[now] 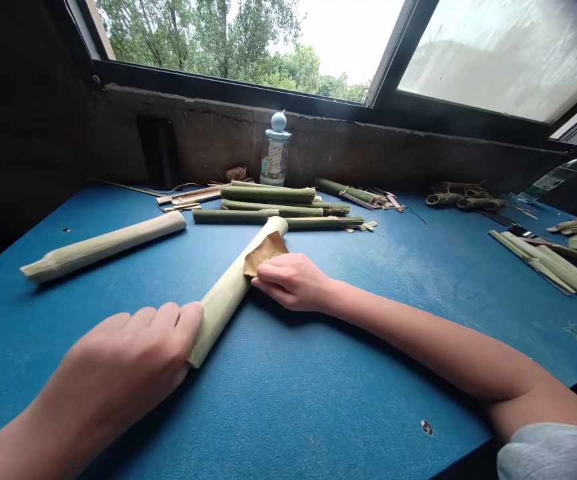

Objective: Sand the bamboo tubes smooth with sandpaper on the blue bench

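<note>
A pale, peeled bamboo piece (225, 300) slants away from me across the blue table. My left hand (138, 353) is closed around its near end, with the fingertips hidden on the far side. Against the upper part of the same piece lies a brown sheet of sandpaper (264, 253), folded over the curved surface. My right hand (291, 280) pinches the sandpaper and presses it to the bamboo's right side. To the left, apart from both hands, rests a second peeled bamboo piece (108, 247).
Several green bamboo sections (268, 195) lie behind the work on the blue table (288, 413). A clear bottle with a light blue lid (275, 157) stands by the wall. Split bamboo strips (553, 263) and a tilted plastic bottle (551, 180) are at the right.
</note>
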{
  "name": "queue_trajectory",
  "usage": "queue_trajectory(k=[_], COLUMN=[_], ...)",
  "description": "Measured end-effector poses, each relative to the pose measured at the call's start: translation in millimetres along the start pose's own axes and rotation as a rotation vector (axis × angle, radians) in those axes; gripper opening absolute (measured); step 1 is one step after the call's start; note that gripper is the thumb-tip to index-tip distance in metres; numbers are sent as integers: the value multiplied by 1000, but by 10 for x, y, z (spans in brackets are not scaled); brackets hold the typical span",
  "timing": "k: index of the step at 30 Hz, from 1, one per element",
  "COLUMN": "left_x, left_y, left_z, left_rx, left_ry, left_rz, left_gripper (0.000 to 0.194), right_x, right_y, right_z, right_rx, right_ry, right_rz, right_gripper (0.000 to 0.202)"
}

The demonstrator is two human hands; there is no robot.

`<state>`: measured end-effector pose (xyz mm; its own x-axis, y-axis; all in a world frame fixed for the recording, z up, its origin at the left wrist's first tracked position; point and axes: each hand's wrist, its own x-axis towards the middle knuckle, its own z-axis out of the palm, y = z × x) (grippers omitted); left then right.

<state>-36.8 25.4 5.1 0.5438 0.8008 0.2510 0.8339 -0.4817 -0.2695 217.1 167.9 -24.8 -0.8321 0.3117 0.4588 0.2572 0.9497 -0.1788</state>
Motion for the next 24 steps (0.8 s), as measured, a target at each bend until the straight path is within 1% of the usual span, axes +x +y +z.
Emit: queue_trajectory(k=[2, 3, 5, 6, 7, 8, 10, 12, 13, 14, 15, 16, 17, 18, 19, 21, 22, 23, 24], left_x=[21, 24, 14, 5, -4, -12, -16, -5, 4, 15, 25, 35, 45, 54, 63, 81, 88, 94, 96], left_y=[83, 127, 207, 237, 259, 271, 271, 252, 242, 233, 227, 223, 218, 213, 206, 187, 176, 167, 162], left_z=[50, 87, 158, 184, 202, 211, 204, 174, 155, 135, 116, 100, 88, 81, 79, 82, 86, 89, 90], left_rx=[126, 131, 17, -50, -109, -159, -229, -276, -286, -288, -283, -275, -269, -272, -279, -289, -292, -297, -298], left_ry=[-11, -13, -29, -48, -73, -101, -146, -164, -170, -177, -186, -199, -212, -219, -221, -207, -189, -166, -142], left_rz=[9, 16, 25, 22, 19, 14, 2, 16, 24, 29, 28, 24, 22, 31, 45, 81, 101, 124, 144], left_gripper=[19, 22, 22, 22, 20, 19, 17, 15, 16, 17, 19, 19, 18, 16, 14, 11, 10, 10, 11], right_x=[12, 14, 4, -9, -28, -52, -106, -154, -169, -174, -171, -160, -144, -123, -101, -59, -43, -33, -31], right_y=[211, 320, 482, 500, 459, 351, -31, -490, -674, -791, -823, -765, -625, -424, -192, 217, 328, 347, 269], right_z=[-30, -50, -93, -110, -119, -116, -74, -2, 31, 52, 58, 47, 20, -18, -59, -128, -145, -148, -137], right_rx=[90, 151, 265, 306, 335, 350, 362, 253, 154, 77, 24, -4, -10, 4, 19, 98, 141, 186, 218], right_ry=[33, 61, 132, 165, 183, 176, 87, -60, -56, -56, -40, -19, -1, 19, 41, 123, 176, 215, 233], right_rz=[159, 259, 435, 495, 519, 498, 332, -10, -133, -221, -264, -254, -194, -88, 46, 379, 510, 582, 584], right_gripper=[34, 35, 36, 37, 38, 39, 40, 39, 37, 36, 36, 36, 36, 35, 35, 37, 38, 39, 39])
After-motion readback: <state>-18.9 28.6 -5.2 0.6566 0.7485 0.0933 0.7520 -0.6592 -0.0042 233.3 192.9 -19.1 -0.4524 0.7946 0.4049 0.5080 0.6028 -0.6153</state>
